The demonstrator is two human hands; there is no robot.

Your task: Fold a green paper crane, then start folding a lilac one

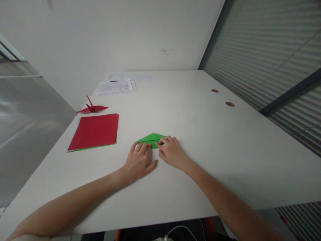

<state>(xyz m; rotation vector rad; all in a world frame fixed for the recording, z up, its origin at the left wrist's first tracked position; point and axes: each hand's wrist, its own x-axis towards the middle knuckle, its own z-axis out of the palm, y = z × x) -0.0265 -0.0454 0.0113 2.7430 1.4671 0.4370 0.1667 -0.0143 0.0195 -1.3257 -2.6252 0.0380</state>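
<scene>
A: Where's the green folded paper [153, 137] at?
B: On the worktop [198, 117], near side. Left hand [138, 161] is palm-down, grip apart, fingertips on the paper's near left edge.
A: Right hand [173, 152]?
B: Fingers curled over its right end, can't tell if that grip's pinching.

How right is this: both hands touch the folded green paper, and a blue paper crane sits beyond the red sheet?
Not quite: the head view shows the paper crane is red, not blue. Left hand and right hand do touch the folded green paper, and the crane sits beyond the red sheet.
</scene>
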